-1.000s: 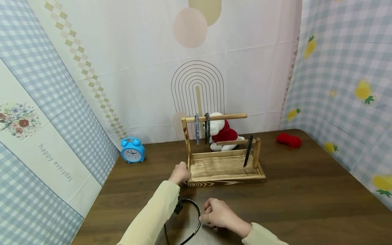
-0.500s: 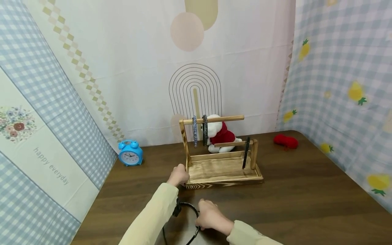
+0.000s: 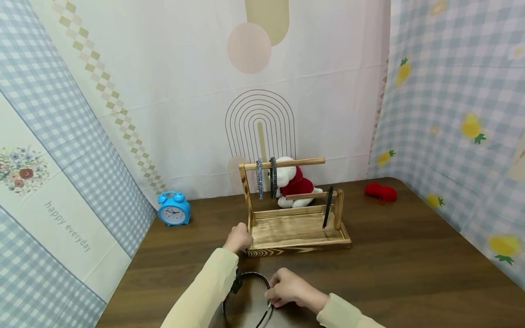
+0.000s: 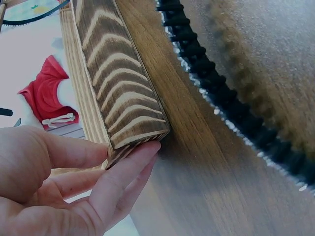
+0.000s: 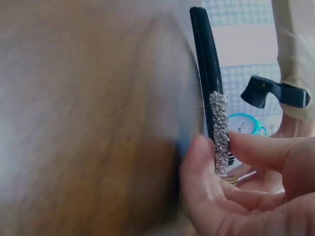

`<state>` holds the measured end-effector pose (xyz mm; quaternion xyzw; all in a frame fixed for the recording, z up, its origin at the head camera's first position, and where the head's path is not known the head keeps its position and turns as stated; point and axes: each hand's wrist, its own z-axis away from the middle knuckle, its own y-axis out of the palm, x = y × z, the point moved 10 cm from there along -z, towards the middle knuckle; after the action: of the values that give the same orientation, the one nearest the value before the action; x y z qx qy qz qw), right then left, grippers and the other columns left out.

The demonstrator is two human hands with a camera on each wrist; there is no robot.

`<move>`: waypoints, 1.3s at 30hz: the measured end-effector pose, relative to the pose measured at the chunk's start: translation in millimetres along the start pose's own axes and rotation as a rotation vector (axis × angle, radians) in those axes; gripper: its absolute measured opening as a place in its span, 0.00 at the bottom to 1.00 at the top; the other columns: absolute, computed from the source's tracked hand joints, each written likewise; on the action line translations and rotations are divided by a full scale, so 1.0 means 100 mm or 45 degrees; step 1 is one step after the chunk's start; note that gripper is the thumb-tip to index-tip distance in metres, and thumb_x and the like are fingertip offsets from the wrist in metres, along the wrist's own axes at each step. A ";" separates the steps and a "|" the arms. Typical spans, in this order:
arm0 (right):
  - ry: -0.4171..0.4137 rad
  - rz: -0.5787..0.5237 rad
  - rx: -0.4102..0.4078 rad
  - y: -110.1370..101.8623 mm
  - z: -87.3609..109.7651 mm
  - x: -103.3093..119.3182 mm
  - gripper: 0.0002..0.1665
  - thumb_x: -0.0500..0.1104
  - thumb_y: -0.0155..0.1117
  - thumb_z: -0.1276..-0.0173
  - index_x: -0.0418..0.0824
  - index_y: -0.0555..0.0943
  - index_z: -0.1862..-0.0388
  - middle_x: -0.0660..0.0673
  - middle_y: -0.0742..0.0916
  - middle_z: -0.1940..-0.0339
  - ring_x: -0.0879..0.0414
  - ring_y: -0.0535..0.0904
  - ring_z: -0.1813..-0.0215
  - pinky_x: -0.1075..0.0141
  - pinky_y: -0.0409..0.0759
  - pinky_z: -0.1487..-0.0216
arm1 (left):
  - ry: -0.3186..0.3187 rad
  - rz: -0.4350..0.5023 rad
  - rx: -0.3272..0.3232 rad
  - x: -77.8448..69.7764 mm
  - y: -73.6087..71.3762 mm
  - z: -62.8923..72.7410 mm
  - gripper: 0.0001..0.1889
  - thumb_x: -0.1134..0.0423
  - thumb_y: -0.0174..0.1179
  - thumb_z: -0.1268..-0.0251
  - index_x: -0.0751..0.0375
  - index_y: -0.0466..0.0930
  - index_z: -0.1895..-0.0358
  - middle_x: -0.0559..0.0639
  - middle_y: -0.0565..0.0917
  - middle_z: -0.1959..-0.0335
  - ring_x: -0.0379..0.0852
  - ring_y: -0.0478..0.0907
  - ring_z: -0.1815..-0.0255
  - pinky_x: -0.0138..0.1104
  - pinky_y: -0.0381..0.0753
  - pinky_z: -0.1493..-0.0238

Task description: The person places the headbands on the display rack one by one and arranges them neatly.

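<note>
My right hand (image 3: 289, 288) pinches the side of a black headband (image 3: 256, 275) low over the table's front part. Up close in the right wrist view, thumb and fingers grip the headband's silver, glittering stretch (image 5: 220, 123); its smooth black end points up. Comb-like teeth line its inner side in the left wrist view. At the front left corner of a wooden headband stand (image 3: 299, 250), my left hand (image 3: 239, 238) holds the tray edge between thumb and fingers. Two headbands, one blue-silver (image 3: 259, 180) and one dark (image 3: 273, 178), hang on the upper bar; a black one (image 3: 327, 208) hangs on the lower.
Behind the stand sits a white plush toy (image 3: 298, 184) in red clothing. A blue alarm clock (image 3: 174, 210) stands at the back left of the brown table (image 3: 393, 259). A red bundle (image 3: 380, 192) lies at the back right. Patterned cloths surround the table.
My right hand moved left over the headband's side, then settled into a pinch on it, and the headband shifted slightly. My left hand keeps hold of the stand. The head view has tilted a little.
</note>
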<state>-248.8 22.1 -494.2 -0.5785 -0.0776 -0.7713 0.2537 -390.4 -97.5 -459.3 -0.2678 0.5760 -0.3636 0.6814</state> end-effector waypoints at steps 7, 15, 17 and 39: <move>-0.077 -0.223 0.098 -0.03 0.03 0.00 0.06 0.28 0.59 0.34 0.23 0.77 0.60 0.40 0.85 0.75 0.58 0.82 0.75 0.62 0.86 0.69 | 0.000 -0.005 -0.002 -0.01 0.00 0.02 0.14 0.78 0.50 0.41 0.58 0.62 0.80 0.56 0.72 0.85 0.55 0.81 0.82 0.35 0.72 0.85; -0.174 -0.365 0.054 -0.20 0.11 0.03 0.19 0.27 0.57 0.32 0.18 0.65 0.47 0.36 0.86 0.70 0.56 0.83 0.72 0.64 0.86 0.68 | 0.000 0.001 -0.003 -0.02 -0.01 0.03 0.15 0.78 0.50 0.42 0.57 0.61 0.80 0.56 0.72 0.84 0.51 0.78 0.85 0.34 0.71 0.85; -0.176 -0.368 0.034 -0.25 0.13 0.03 0.20 0.28 0.57 0.31 0.18 0.63 0.46 0.35 0.85 0.69 0.55 0.84 0.71 0.62 0.86 0.67 | 0.009 0.000 -0.009 -0.02 -0.01 0.03 0.13 0.78 0.50 0.43 0.59 0.63 0.79 0.57 0.74 0.83 0.49 0.76 0.86 0.34 0.71 0.85; -0.439 -0.152 -0.405 -0.92 0.31 0.30 0.21 0.31 0.63 0.34 0.26 0.69 0.46 0.31 0.85 0.66 0.45 0.86 0.65 0.55 0.86 0.63 | -0.006 0.043 0.029 -0.02 0.01 0.03 0.15 0.80 0.48 0.43 0.57 0.60 0.78 0.45 0.51 0.87 0.40 0.48 0.88 0.33 0.53 0.87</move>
<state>-272.9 104.6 -440.0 -0.7288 -0.0313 -0.6771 0.0965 -387.0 -95.6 -458.6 -0.2509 0.5746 -0.3579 0.6919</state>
